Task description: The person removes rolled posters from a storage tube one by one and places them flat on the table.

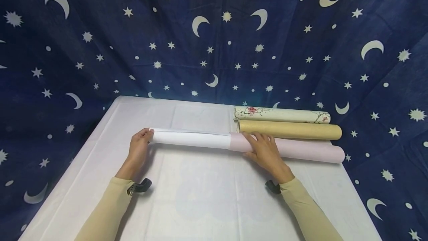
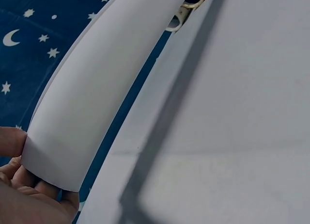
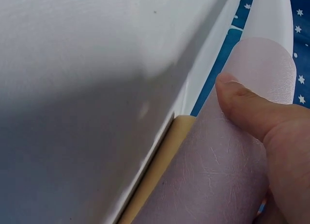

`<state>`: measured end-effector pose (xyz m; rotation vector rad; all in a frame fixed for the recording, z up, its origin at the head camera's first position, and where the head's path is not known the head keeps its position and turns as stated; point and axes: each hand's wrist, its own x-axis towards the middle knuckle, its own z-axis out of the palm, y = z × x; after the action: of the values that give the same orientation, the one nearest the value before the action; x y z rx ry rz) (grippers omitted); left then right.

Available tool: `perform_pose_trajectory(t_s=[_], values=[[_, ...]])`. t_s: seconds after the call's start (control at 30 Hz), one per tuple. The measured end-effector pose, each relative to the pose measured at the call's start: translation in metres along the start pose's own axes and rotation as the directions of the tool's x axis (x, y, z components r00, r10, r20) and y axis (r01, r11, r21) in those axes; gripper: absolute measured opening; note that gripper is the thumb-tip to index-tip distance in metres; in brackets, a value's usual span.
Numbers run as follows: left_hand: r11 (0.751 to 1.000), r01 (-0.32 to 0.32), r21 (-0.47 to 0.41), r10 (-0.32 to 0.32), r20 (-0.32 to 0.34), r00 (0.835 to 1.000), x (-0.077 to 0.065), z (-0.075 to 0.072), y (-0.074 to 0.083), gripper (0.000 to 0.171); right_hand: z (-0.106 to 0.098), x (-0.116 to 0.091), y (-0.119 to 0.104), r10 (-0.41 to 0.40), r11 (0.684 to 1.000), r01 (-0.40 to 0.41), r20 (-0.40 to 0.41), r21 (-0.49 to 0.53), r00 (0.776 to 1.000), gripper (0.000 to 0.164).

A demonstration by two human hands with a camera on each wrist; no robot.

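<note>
My left hand [image 1: 139, 146] pinches the far left end of a white paper sheet [image 1: 190, 138], curved lengthwise into a long trough. In the left wrist view the thumb lies on one side of the white paper [image 2: 97, 93] and fingers are under its end. The sheet's right part runs into the end of a pale pink paper roll [image 1: 307, 150], which hides the rest. Around that roll, near its left end, my right hand [image 1: 265, 151] is wrapped from above. Its thumb lies along the pink surface [image 3: 227, 151] in the right wrist view.
Behind the pink roll lie a yellow-tan roll [image 1: 291, 129] and a cream roll with red blossoms [image 1: 284, 115], side by side on the white-covered table [image 1: 200, 196]. A dark blue curtain [image 1: 180, 21] with moons and stars hangs behind and beside the table.
</note>
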<state>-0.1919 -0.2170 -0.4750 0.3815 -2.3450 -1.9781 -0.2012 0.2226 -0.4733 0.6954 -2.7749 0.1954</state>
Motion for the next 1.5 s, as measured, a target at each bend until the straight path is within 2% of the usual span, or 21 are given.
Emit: perform_pose_trajectory(t_s=[0.3,0.57,0.87,1.2,1.33,1.5], values=[[0.999,0.016,-0.047,-0.017,-0.016,1.0,0.002,-0.008,-0.002,0.047,-0.006,-0.001,0.003,0.025,0.999,-0.025,-0.006,0.026,1.0,0.08],[1.0,0.011,-0.023,-0.012,-0.065,0.998,0.001,-0.021,-0.005,0.05,-0.006,-0.005,0.012,0.041,0.999,-0.04,-0.005,0.034,0.999,0.079],[0.994,0.03,-0.106,-0.043,-0.126,0.991,0.002,-0.035,-0.005,0.047,-0.004,-0.015,0.029,0.005,1.0,-0.006,0.034,0.021,0.999,0.077],[0.989,0.015,-0.144,-0.036,-0.143,0.989,0.004,-0.034,-0.003,0.039,0.006,-0.014,0.042,-0.012,1.0,0.01,0.059,0.022,0.998,0.077],[0.989,0.02,-0.148,-0.041,-0.144,0.989,0.004,-0.032,-0.001,0.037,0.008,-0.011,0.043,-0.031,0.998,0.029,0.042,0.052,0.999,0.076],[0.989,0.014,-0.146,-0.035,-0.143,0.989,0.005,-0.028,-0.001,0.034,0.009,-0.006,0.041,-0.016,0.999,0.015,0.011,0.049,1.0,0.077]])
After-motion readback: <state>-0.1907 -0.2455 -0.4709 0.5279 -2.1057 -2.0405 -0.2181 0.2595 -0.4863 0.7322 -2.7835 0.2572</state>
